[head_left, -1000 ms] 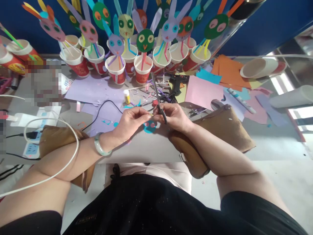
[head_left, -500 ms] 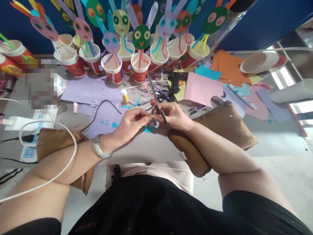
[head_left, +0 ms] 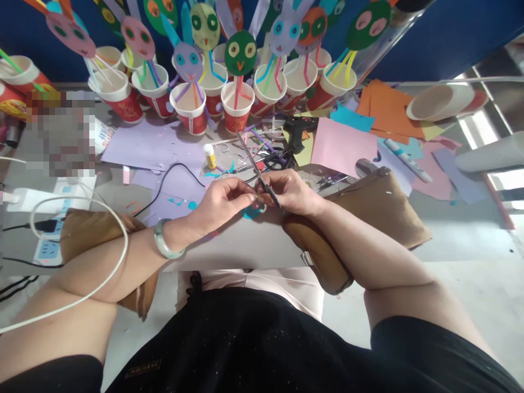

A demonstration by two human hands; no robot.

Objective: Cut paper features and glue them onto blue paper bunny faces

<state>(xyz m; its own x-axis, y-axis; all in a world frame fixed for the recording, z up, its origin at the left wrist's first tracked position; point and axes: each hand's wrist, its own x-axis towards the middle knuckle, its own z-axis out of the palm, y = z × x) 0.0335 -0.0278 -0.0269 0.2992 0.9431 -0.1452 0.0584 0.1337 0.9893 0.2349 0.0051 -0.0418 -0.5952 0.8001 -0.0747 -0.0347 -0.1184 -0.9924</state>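
My left hand is closed in a pinch, its fingertips meeting those of my right hand. Between them shows a tiny yellowish scrap, too small to make out well. My right hand is shut on a pair of scissors, whose blades point up and away toward the cups while the dark handles lie against the fingers. Just below the fingertips, a blue paper piece with a reddish spot lies on the table, partly hidden by the hands.
Red paper cups holding straws and paper animal heads line the back. Purple paper, pink paper, a glue stick and a black glue gun lie before them. Brown cushions and a power strip flank my arms.
The scissors' blades lean a little more to the left. Both hands keep nearly the same place, still together, and the whole view has shifted slightly.
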